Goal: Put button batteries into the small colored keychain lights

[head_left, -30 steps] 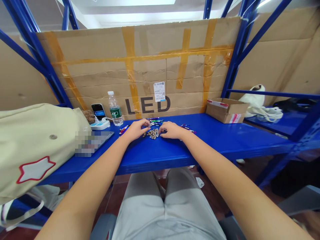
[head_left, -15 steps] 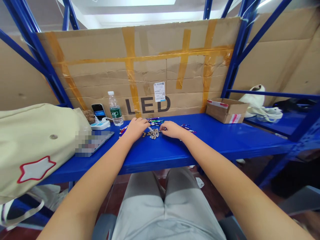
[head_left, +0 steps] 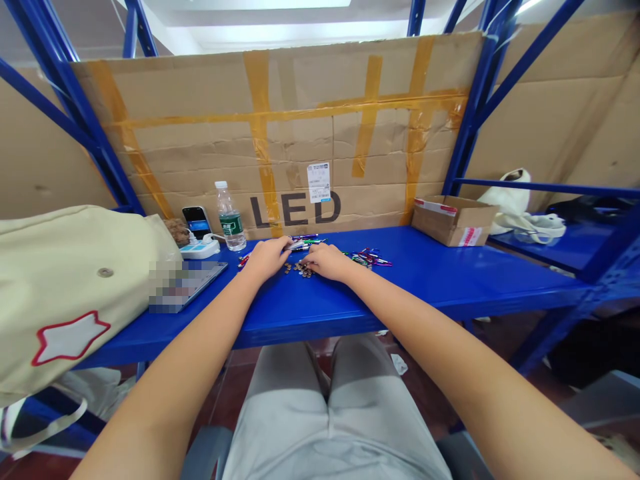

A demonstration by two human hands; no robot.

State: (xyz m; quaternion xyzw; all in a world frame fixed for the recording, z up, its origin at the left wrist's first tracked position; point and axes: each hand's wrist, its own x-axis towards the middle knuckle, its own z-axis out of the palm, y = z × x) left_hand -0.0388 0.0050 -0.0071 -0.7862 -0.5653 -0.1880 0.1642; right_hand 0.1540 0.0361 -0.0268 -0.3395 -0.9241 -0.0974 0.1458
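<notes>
On the blue tabletop [head_left: 300, 313] my left hand [head_left: 270, 258] is closed, its fingers curled in. A pale, slim object [head_left: 295, 245] shows at its fingertips, too small to name. Close beside it, my right hand [head_left: 327, 261] has its fingers pinched down onto a pile of small brown round pieces [head_left: 303, 271], covering part of it. Whatever sits between those fingertips is hidden. Behind both hands lie slim pen-like items [head_left: 306, 239] in several colours. More bright metallic slim pieces [head_left: 370, 258] lie right of my right hand.
A water bottle [head_left: 231, 220], a white power strip [head_left: 200, 249] and a phone [head_left: 197, 222] stand back left. Nearer are a flat tablet-like device [head_left: 203, 283] and a cream bag [head_left: 75, 280]. An open cardboard box [head_left: 450, 221] sits right, before a taped cardboard wall [head_left: 210, 153].
My right hand has moved left over the brown pieces, uncovering more of the coloured items at right. My left hand has drawn slightly left, and the pale object at its fingertips has shifted up.
</notes>
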